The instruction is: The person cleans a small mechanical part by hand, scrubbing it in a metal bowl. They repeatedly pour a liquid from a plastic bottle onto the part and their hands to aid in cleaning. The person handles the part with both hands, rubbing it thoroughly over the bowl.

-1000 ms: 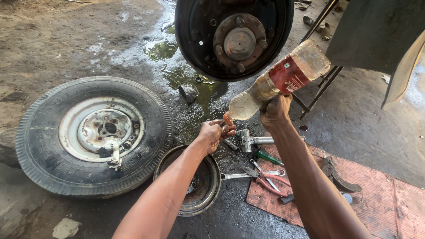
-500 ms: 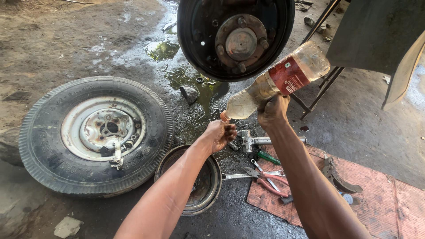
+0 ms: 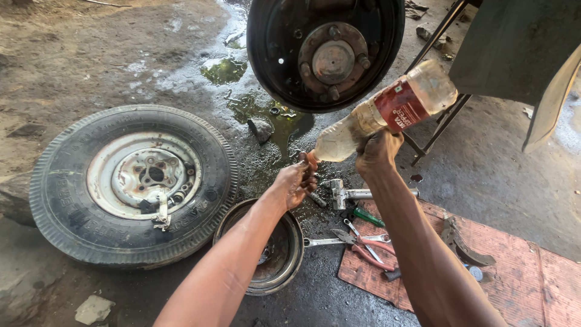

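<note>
Head view, R hand (image 3: 376, 154) tilting bottle (image 3: 387, 114), L hand (image 3: 295, 181) maybe cupped

Bare wet ground left of the hub (image 3: 330, 57), tyre (image 3: 130, 184) and drum (image 3: 266, 254) blocking below, tools (image 3: 363, 239) crowding the mat (image 3: 514, 272)

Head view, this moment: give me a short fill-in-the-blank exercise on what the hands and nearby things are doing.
1. The right hand tilts a plastic ____ with a red label, its mouth pointing down.
2. The left hand is cupped at the mouth, above a round metal ____ on the ground.
3. The wheel lies ____ on the ground.
4. The pliers have ____ handles.

Missing words: bottle; drum; flat; red
</note>
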